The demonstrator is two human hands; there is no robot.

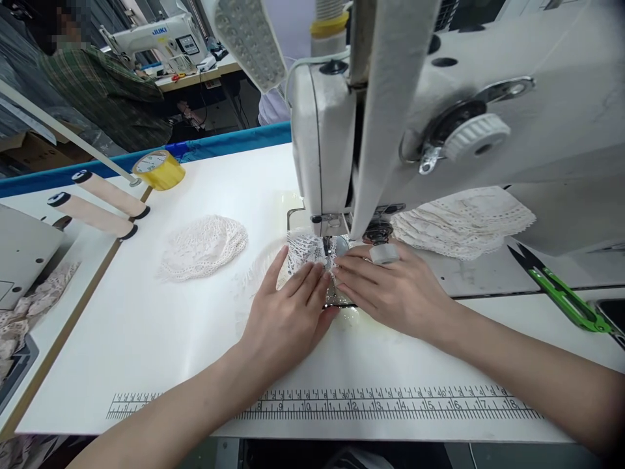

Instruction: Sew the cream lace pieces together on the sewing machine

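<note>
A piece of white lace [303,251] lies under the needle area of the white sewing machine [325,150]. My left hand [288,309] rests on its near side, fingers stretched out flat and pressing the lace to the plate. Close beside the needle, my right hand [390,286] lies with its fingers extended along the right edge of the lace. The fingertips of both hands nearly meet in front of the presser foot, which partly hides the lace.
Left of my hands lies a lace pile [205,246]; more lace pieces [463,218] are stacked under the machine arm. Green thread snips [566,296] lie at right. Thread cones [97,212] and yellow tape [160,170] stand at left. A person [105,98] sits beyond the table.
</note>
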